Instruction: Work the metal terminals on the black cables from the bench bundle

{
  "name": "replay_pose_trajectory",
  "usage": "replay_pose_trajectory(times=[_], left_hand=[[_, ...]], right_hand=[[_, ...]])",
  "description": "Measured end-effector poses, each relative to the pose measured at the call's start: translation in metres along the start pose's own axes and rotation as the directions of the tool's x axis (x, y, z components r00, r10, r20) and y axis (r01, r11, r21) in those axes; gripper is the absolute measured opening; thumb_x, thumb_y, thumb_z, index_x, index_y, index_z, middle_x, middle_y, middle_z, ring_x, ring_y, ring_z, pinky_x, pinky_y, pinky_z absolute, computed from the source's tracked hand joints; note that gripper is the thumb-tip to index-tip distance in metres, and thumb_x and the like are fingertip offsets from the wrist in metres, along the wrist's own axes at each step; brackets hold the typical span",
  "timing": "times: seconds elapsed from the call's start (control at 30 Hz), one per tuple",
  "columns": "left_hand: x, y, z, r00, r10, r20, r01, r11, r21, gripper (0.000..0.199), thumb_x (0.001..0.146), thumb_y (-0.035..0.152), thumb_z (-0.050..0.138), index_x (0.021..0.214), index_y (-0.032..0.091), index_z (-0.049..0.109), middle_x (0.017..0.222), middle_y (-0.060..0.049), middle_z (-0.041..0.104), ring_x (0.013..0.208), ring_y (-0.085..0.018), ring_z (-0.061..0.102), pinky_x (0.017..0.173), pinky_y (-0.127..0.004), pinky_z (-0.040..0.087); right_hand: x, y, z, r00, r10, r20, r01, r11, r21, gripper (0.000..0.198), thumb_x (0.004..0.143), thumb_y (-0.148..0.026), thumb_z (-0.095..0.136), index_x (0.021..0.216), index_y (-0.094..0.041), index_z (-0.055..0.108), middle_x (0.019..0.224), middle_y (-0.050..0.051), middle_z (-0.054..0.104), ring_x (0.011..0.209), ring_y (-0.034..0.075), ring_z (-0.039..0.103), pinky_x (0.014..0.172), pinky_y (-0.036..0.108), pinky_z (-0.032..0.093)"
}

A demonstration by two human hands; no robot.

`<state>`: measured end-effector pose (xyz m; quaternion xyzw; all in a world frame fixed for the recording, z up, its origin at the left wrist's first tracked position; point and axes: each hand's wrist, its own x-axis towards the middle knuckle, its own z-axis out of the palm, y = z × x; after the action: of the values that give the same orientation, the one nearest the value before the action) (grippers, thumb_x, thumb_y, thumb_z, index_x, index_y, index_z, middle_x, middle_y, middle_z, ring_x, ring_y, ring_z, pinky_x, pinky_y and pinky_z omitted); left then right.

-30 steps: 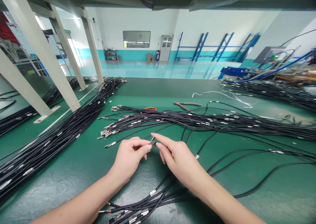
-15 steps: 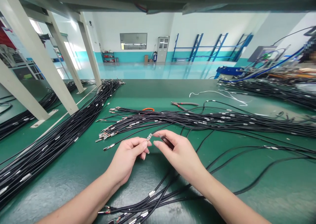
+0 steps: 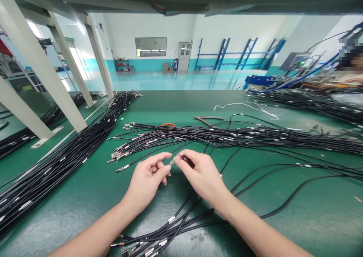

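In front of me, my left hand is closed, its thumb against the curled fingers and the index finger raised. A small silver metal connector shows at its thumb tip. My right hand meets it from the right, thumb and index finger pinched at the connector's other end. Tucked in the right hand is a slim dark tool, apparently tweezers, partly hidden by the fingers. Just behind both hands lies a bundle of black cables with metal connector ends. Nearer me, more black cables carry silver sleeves.
Red-handled pliers and white string lie behind the middle bundle. A thick cable bundle runs along the left beside pale metal posts. Another bundle is at far right, near a partly visible person.
My right fingers have moved left onto the connector and now cover part of it. My left index finger has lifted away from it. The view has shifted slightly.
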<state>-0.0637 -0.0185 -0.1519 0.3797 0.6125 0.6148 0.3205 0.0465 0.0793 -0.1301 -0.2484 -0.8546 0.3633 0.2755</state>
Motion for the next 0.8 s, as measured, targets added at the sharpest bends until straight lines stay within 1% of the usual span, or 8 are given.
replay_pose_trajectory(times=[0.07, 0.2, 0.37, 0.47, 0.53, 0.67, 0.73, 0.8], left_hand=[[0.000, 0.000, 0.000, 0.997, 0.074, -0.011, -0.073, 0.991, 0.111, 0.025, 0.075, 0.022, 0.057, 0.097, 0.018, 0.067, 0.060, 0.002, 0.052, 0.049, -0.010, 0.048, 0.053, -0.023, 0.039], [-0.002, 0.002, -0.001, 0.972, 0.233, -0.037, -0.209, 0.923, 0.323, 0.018, 0.076, 0.021, 0.055, 0.081, 0.019, 0.072, 0.055, 0.000, 0.053, 0.051, -0.012, 0.051, 0.053, -0.024, 0.040], [0.000, 0.007, -0.006, 0.961, 0.276, -0.032, -0.246, 0.899, 0.363, 0.014, 0.073, 0.017, 0.058, 0.072, 0.021, 0.071, 0.065, -0.003, 0.062, 0.063, -0.017, 0.056, 0.061, -0.027, 0.042], [0.005, 0.012, -0.015, 0.962, 0.229, -0.145, -0.189, 0.950, 0.249, 0.007, 0.069, 0.020, 0.063, 0.069, 0.018, 0.069, 0.075, -0.005, 0.064, 0.073, -0.018, 0.057, 0.064, -0.028, 0.043], [0.006, 0.018, -0.022, 0.956, 0.153, -0.252, -0.134, 0.987, 0.091, 0.010, 0.067, 0.023, 0.066, 0.072, 0.015, 0.068, 0.076, -0.005, 0.063, 0.069, -0.016, 0.055, 0.062, -0.027, 0.042], [-0.001, 0.031, -0.030, 0.959, -0.049, -0.279, -0.044, 0.947, -0.319, 0.027, 0.063, 0.023, 0.071, 0.087, 0.016, 0.060, 0.067, 0.000, 0.059, 0.059, -0.011, 0.053, 0.057, -0.023, 0.042], [-0.011, 0.034, -0.032, 0.963, -0.110, -0.246, -0.002, 0.910, -0.415, 0.039, 0.062, 0.019, 0.071, 0.098, 0.019, 0.055, 0.066, 0.002, 0.058, 0.061, -0.012, 0.055, 0.062, -0.026, 0.045], [-0.023, 0.033, -0.035, 0.963, -0.146, -0.228, 0.039, 0.908, -0.417, 0.041, 0.063, 0.018, 0.071, 0.099, 0.019, 0.054, 0.066, 0.002, 0.059, 0.062, -0.012, 0.057, 0.066, -0.028, 0.046]], right_hand=[[0.000, 0.001, 0.000, 1.000, 0.008, 0.001, -0.008, 1.000, -0.004, 0.023, 0.081, -0.030, 0.046, 0.063, -0.017, 0.053, 0.054, -0.004, 0.045, 0.052, 0.010, 0.039, 0.049, 0.021, 0.030], [-0.001, 0.000, 0.000, 1.000, -0.006, -0.006, 0.006, 1.000, -0.030, 0.024, 0.082, -0.030, 0.045, 0.063, -0.018, 0.052, 0.054, -0.004, 0.045, 0.052, 0.010, 0.039, 0.049, 0.021, 0.031], [-0.003, -0.002, -0.002, 0.989, -0.144, -0.045, 0.139, 0.986, -0.092, 0.020, 0.084, -0.029, 0.045, 0.071, -0.018, 0.057, 0.060, -0.001, 0.055, 0.051, 0.011, 0.045, 0.051, 0.022, 0.035], [-0.001, 0.002, -0.007, 0.967, -0.218, -0.131, 0.204, 0.972, -0.116, 0.016, 0.083, -0.027, 0.048, 0.085, -0.017, 0.059, 0.068, 0.002, 0.061, 0.054, 0.012, 0.051, 0.056, 0.023, 0.040], [0.001, 0.007, -0.010, 0.954, -0.266, -0.136, 0.244, 0.957, -0.155, 0.016, 0.082, -0.024, 0.050, 0.092, -0.016, 0.060, 0.077, 0.004, 0.063, 0.062, 0.013, 0.055, 0.060, 0.024, 0.043], [0.004, 0.014, -0.011, 0.926, -0.363, 0.103, 0.376, 0.905, -0.197, 0.023, 0.079, -0.019, 0.055, 0.102, -0.019, 0.059, 0.106, 0.005, 0.060, 0.084, 0.015, 0.056, 0.073, 0.025, 0.044], [0.004, 0.015, -0.010, 0.892, -0.369, 0.261, 0.426, 0.878, -0.218, 0.018, 0.079, -0.021, 0.057, 0.096, -0.020, 0.063, 0.098, 0.004, 0.063, 0.085, 0.015, 0.056, 0.074, 0.026, 0.043], [0.004, 0.014, -0.010, 0.854, -0.352, 0.382, 0.453, 0.865, -0.216, 0.009, 0.079, -0.021, 0.058, 0.083, -0.018, 0.066, 0.081, 0.003, 0.064, 0.079, 0.015, 0.056, 0.071, 0.025, 0.042]])
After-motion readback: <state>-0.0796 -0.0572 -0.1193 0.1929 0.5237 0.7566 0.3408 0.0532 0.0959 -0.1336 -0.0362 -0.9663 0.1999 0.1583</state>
